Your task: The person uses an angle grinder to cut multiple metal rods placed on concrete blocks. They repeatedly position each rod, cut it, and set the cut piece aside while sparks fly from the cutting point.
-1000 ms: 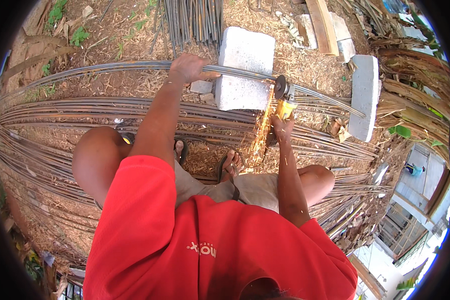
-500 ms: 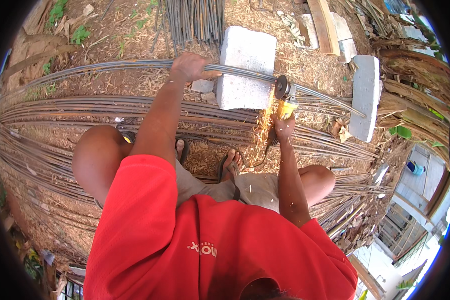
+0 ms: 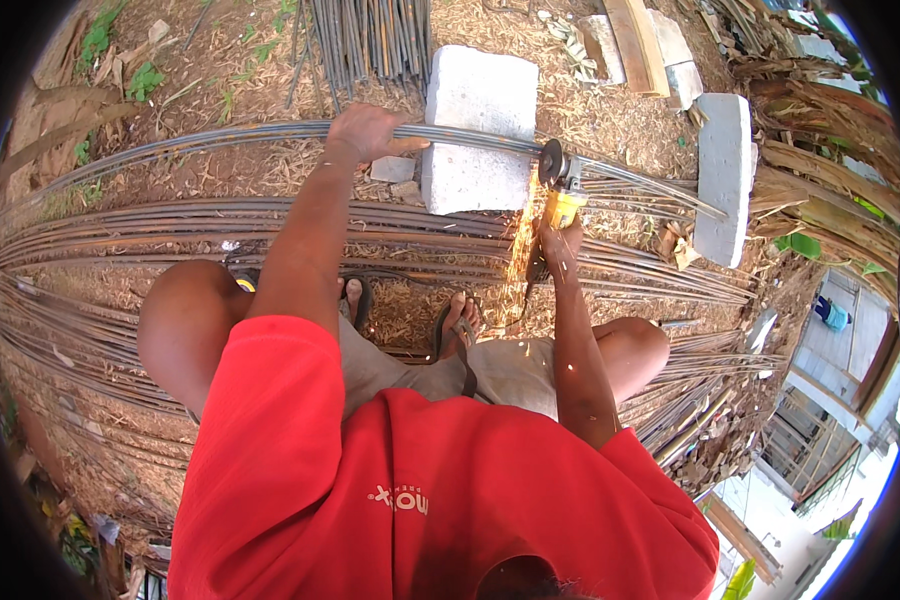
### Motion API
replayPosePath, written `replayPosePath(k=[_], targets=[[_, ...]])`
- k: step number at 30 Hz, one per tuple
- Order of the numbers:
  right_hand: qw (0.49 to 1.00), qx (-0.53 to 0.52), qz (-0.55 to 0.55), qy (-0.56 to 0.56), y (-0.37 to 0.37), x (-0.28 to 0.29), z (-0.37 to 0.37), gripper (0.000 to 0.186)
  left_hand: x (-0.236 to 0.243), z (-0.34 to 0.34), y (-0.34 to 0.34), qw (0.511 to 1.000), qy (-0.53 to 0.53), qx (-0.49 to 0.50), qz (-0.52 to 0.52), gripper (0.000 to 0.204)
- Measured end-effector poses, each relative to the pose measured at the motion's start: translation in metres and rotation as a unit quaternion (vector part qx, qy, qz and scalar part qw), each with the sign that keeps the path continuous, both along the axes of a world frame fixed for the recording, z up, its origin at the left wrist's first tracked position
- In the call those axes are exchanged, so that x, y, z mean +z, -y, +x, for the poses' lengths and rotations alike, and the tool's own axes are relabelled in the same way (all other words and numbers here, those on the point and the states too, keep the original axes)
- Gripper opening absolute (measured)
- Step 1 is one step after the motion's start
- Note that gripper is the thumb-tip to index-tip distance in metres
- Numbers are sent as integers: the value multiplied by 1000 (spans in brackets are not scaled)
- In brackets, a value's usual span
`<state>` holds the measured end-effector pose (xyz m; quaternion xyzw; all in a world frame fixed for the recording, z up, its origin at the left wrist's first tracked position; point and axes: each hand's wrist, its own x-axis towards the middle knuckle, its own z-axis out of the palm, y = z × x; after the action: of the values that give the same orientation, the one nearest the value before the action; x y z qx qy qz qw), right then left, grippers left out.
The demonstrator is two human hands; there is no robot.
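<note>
My left hand (image 3: 363, 133) is closed around a bundle of steel rebar (image 3: 240, 132), left of a white concrete block (image 3: 480, 90). The bundle lies across that block and runs on to the right. In my right hand (image 3: 560, 241) is a yellow angle grinder (image 3: 564, 207). Its dark disc (image 3: 551, 160) meets the bars just past the block's right edge. A stream of orange sparks (image 3: 519, 255) sprays down from the disc toward the ground near my foot. The exact point of contact on the bars is hidden behind the disc.
Long rusty rebar (image 3: 400, 225) lies across the ground between the block and my sandalled feet (image 3: 457, 325). A pile of cut bars (image 3: 373, 40) sits beyond the block. To the right stand a grey slab (image 3: 724, 180) and a wooden plank (image 3: 638, 45).
The whole view has shifted slightly, moving the scene left and up. The disc stays at the bars, and the spark stream looks denser and longer. Both hands keep their grip.
</note>
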<state>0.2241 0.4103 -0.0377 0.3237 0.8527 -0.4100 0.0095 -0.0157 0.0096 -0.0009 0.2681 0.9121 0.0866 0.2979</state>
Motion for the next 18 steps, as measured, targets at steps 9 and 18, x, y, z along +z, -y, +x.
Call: replayPosePath(k=[9, 18], targets=[[1000, -8, 10, -11, -9, -13, 1, 40, -9, 0, 0, 1000, -25, -4, -3, 104], [997, -4, -52, -55, 3, 4, 4, 35, -8, 0, 2, 1000, -17, 2, 10, 105]])
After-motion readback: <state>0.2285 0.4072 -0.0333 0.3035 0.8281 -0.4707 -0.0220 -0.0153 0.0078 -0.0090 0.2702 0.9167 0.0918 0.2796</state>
